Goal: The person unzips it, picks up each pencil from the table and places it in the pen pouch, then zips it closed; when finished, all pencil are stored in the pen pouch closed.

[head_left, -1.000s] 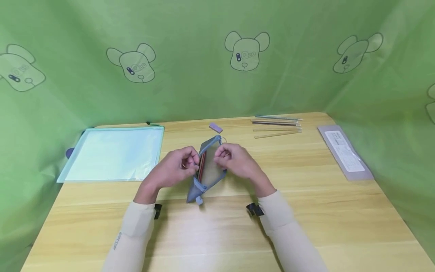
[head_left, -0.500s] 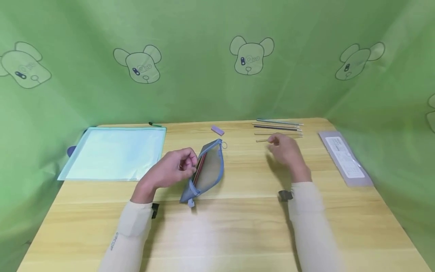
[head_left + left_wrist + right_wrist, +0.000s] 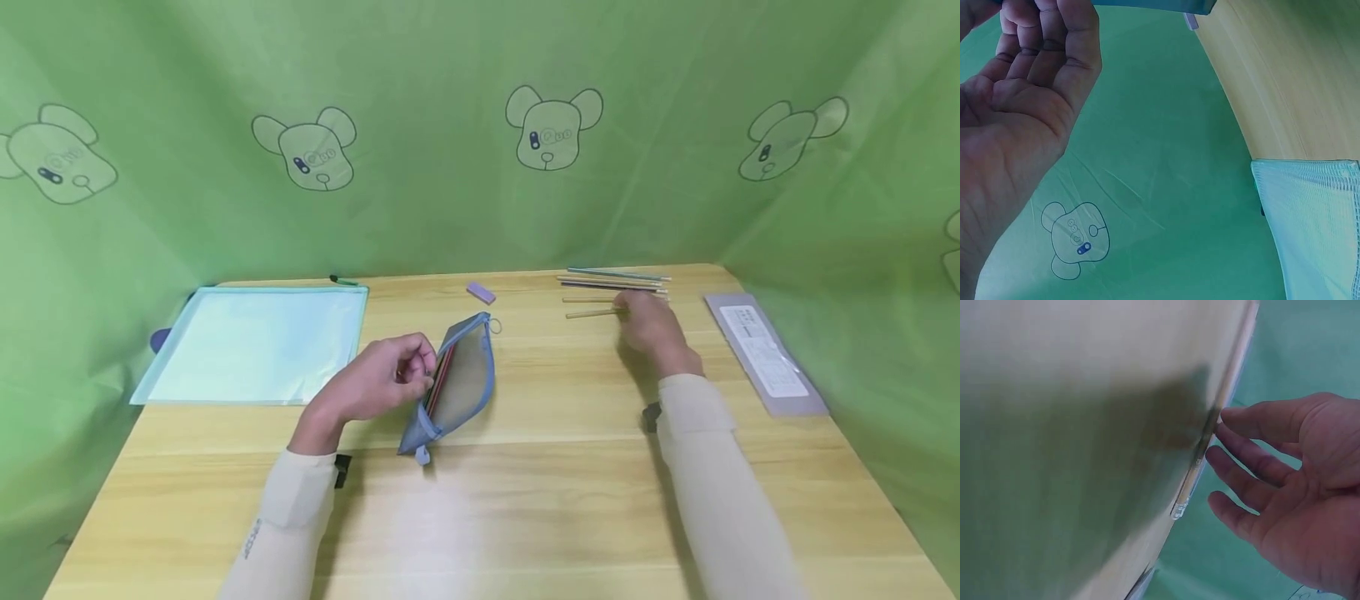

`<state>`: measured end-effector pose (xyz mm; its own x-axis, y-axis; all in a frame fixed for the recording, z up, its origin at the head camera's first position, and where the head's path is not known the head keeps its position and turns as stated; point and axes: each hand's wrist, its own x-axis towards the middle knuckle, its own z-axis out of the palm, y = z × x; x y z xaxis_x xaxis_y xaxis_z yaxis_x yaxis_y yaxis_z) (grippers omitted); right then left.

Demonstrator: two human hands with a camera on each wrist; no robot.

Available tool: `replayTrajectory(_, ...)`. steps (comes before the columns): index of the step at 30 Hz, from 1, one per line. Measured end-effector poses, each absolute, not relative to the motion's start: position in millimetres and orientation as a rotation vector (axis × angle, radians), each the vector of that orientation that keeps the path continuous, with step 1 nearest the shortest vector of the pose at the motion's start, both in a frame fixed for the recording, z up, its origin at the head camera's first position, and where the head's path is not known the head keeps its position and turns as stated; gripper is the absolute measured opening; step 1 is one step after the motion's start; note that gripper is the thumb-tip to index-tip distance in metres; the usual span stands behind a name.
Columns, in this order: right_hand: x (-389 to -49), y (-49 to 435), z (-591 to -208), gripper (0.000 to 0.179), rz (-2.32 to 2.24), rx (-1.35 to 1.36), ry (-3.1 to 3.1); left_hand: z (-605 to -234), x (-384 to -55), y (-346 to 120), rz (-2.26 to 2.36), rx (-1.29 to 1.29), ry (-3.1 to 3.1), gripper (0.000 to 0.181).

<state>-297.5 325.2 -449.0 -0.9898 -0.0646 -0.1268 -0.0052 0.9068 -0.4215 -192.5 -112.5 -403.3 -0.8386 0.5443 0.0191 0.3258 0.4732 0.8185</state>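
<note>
Left of the table's middle, a blue-edged mesh pencil case (image 3: pixel 468 383) gapes open with red and dark pencils (image 3: pixel 441 382) inside. My left hand (image 3: pixel 378 379) pinches its left edge between thumb and curled fingers. In the left wrist view only a strip of the case shows at the top. My right hand (image 3: pixel 651 327) is over the eraser end of the nearest loose wooden pencil (image 3: pixel 588 314), which lies on the table. In the right wrist view, the thumb and nearby fingertips meet a pencil (image 3: pixel 1230 381), with the other fingers spread and fairly straight.
Several more pencils (image 3: pixel 611 279) lie behind the right hand. A purple eraser (image 3: pixel 481 292) sits beyond the case. A pale blue zip folder (image 3: pixel 255 346) lies at left, a labelled grey-purple packet (image 3: pixel 765 354) at right. Green cloth (image 3: pixel 435 208) hangs behind the table.
My right hand has left the pencil case and moved right to the loose pencils. The left hand has kept hold of the case, whose mouth has shifted slightly.
</note>
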Motion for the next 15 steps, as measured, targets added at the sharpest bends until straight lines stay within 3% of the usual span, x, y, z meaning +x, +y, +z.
replayTrajectory(15,-290.3,311.8,-451.1,0.048,-0.548,-0.049,2.894,-403.8,-192.5,-113.6,1.327,0.742,2.461,0.015)
